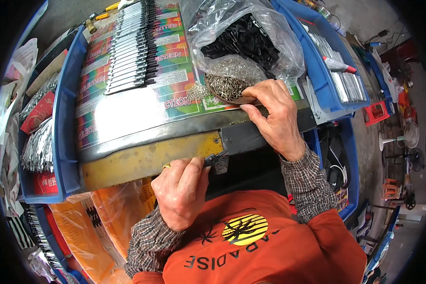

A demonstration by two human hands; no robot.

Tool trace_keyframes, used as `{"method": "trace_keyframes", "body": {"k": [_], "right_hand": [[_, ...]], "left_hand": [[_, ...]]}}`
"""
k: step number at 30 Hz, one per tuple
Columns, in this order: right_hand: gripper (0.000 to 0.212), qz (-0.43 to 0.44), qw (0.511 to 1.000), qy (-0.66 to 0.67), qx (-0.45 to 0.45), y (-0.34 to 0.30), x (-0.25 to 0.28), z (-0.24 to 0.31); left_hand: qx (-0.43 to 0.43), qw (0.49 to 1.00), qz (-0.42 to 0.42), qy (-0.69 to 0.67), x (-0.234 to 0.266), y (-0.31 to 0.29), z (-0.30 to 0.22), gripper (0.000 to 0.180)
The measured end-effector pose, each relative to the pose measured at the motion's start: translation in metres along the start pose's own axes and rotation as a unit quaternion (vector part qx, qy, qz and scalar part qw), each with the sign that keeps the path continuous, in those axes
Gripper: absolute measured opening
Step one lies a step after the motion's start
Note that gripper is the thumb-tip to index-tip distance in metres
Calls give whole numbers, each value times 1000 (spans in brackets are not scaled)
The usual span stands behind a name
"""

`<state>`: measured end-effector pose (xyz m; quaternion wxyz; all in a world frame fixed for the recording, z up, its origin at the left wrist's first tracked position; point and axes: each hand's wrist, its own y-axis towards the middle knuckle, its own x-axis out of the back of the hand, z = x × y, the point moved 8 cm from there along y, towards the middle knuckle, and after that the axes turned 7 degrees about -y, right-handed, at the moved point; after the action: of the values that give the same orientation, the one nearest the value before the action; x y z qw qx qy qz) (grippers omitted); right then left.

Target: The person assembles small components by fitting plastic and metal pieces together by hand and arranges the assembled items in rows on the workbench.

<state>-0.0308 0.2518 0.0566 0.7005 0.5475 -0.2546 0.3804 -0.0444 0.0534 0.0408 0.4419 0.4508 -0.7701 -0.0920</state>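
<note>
My left hand (182,189) is closed on a small black plastic part (215,158) at the front edge of the worktable. The part's end sticks out past my fingertips by a metal bracket (221,165). My right hand (274,111) is at the near rim of a round brown dish (229,100) heaped with small metal pins (226,85). Its forefinger touches the rim and its thumb is spread below, with a gap between them. Beside the dish lies a scatter of tiny silvery pieces (198,91). Behind it, a clear plastic bag (288,52) holds many black parts (244,42).
A long row of metal strips with black ends (130,52) lies on the printed mat (175,71). Blue bins with metal pieces stand left (66,113) and right (324,87). Below the table are orange crates (80,227). A white fan (409,136) stands far right.
</note>
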Motion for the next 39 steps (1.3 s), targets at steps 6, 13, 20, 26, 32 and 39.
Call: {"method": "trace_keyframes", "body": {"k": [6, 13, 20, 26, 32, 39], "right_hand": [[23, 15, 1000, -12, 7, 2, -9, -1], [21, 35, 999, -15, 24, 6, -9, 1], [17, 65, 997, 3, 40, 11, -10, -2], [12, 84, 995, 42, 16, 14, -12, -7], [10, 36, 995, 90, -5, -3, 2, 14], [13, 53, 959, 275, 50, -34, 3, 60]], "left_hand": [[11, 1000, 2, -7, -1, -3, 4, 25], [-4, 1000, 16, 1, -2, -3, 2, 26], [12, 999, 36, -2, -4, -5, 1, 24], [9, 999, 22, -22, 0, -4, -2, 24], [69, 995, 45, -55, 1, -6, 1, 18], [87, 989, 61, -99, -3, -5, -2, 21]]}}
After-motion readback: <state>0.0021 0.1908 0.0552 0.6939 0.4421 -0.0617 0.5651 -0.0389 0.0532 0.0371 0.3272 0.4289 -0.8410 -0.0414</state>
